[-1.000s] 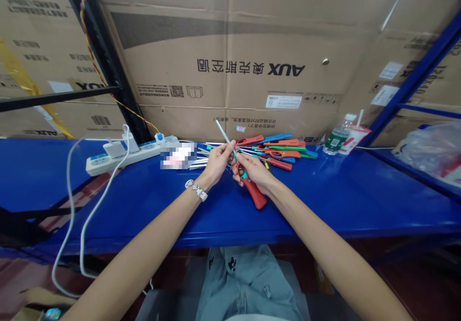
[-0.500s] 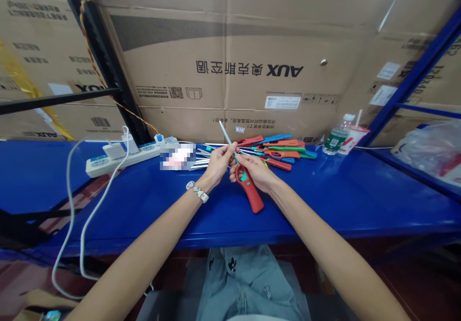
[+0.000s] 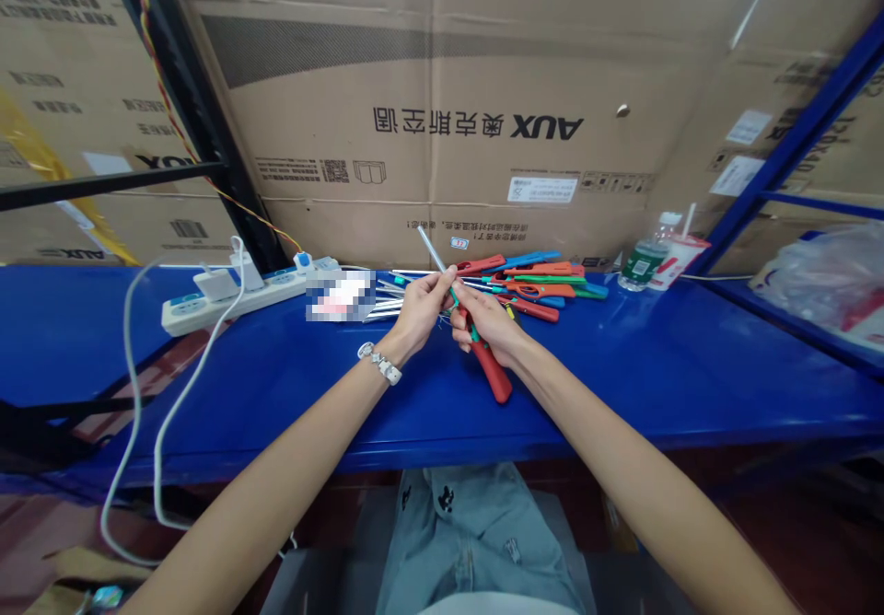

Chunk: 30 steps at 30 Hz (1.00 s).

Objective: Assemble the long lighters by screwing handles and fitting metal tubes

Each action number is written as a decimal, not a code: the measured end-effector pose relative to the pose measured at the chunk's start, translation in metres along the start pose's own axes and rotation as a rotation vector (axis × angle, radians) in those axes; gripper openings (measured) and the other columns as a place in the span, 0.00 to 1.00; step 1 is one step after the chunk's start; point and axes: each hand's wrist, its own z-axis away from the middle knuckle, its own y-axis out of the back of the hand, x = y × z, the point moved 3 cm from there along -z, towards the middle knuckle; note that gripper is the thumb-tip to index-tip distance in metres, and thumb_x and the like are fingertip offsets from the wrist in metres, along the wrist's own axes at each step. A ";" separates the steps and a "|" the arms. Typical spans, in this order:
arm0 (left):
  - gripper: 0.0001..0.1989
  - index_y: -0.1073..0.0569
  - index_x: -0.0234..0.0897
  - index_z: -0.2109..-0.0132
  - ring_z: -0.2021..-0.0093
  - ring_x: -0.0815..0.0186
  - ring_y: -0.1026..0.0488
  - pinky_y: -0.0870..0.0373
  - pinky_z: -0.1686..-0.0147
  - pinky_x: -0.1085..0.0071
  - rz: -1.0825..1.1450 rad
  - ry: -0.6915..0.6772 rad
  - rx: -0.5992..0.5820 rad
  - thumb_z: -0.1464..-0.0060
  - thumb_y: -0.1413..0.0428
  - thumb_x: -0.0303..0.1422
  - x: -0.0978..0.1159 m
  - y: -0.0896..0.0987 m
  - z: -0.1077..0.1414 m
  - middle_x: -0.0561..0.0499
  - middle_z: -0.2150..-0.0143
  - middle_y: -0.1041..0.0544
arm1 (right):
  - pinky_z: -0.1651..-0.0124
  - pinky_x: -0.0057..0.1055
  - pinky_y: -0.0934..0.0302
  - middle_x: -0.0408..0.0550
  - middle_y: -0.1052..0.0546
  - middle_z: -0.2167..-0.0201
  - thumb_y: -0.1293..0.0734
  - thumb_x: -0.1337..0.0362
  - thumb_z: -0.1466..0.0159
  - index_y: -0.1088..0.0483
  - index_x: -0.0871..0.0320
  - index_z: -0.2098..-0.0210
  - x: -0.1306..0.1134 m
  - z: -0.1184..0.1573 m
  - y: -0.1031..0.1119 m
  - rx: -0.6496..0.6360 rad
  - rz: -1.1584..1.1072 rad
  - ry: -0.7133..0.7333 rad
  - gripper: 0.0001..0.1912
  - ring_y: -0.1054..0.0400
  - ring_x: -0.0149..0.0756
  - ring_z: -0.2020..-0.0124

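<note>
To your far left, one carton (image 3: 28,228) read "AUX". One power strip (image 3: 273,296) bore three plugs (image 3: 217,284). One pixelated patch (image 3: 342,295) was unreadable. Your left hand (image 3: 420,309) pinched the silver tube of one red lighter (image 3: 494,376), held over the blue table (image 3: 622,366), its handle slanting towards you. Behind, one large carton (image 3: 331,63) read "AUX 奥克斯空调", upside down. Your right hand (image 3: 489,322) grasped the lighter around its trigger end, hiding part of it. Beyond lay at least seven lighters (image 3: 545,291), overlapping too much for an exact count. Farther right stood one bottle (image 3: 639,267), its green label too small to read, and one cup (image 3: 680,261) with one straw; the frame cut off one plastic bag (image 3: 829,274).
</note>
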 end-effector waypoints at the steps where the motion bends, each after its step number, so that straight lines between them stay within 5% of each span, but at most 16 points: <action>1: 0.24 0.29 0.35 0.73 0.80 0.75 0.44 0.48 0.81 0.75 0.004 0.002 0.006 0.49 0.36 0.52 0.000 0.000 0.000 0.56 0.79 0.37 | 0.84 0.23 0.41 0.32 0.35 0.85 0.30 0.41 0.39 0.38 0.55 0.66 0.000 0.000 0.000 0.001 0.000 -0.004 0.24 0.41 0.25 0.87; 12: 0.20 0.28 0.35 0.65 0.79 0.70 0.31 0.33 0.78 0.72 0.082 0.206 -0.234 0.52 0.33 0.47 0.002 -0.004 0.007 0.55 0.76 0.29 | 0.81 0.26 0.37 0.39 0.31 0.82 0.35 0.43 0.34 0.34 0.57 0.67 -0.008 0.002 0.006 0.029 -0.144 -0.054 0.22 0.36 0.29 0.84; 19: 0.16 0.27 0.35 0.64 0.70 0.73 0.28 0.31 0.70 0.77 0.312 0.164 -0.001 0.52 0.31 0.38 0.012 0.005 -0.003 0.53 0.68 0.25 | 0.80 0.26 0.34 0.39 0.28 0.82 0.29 0.49 0.37 0.32 0.58 0.66 -0.005 0.002 0.003 -0.035 -0.048 0.013 0.17 0.33 0.30 0.83; 30: 0.12 0.31 0.38 0.65 0.67 0.70 0.28 0.28 0.59 0.71 0.545 0.128 0.127 0.39 0.40 0.40 0.033 0.008 -0.035 0.53 0.69 0.28 | 0.81 0.28 0.32 0.39 0.28 0.83 0.30 0.47 0.38 0.32 0.58 0.68 0.001 0.001 0.000 -0.049 -0.009 -0.002 0.20 0.32 0.31 0.84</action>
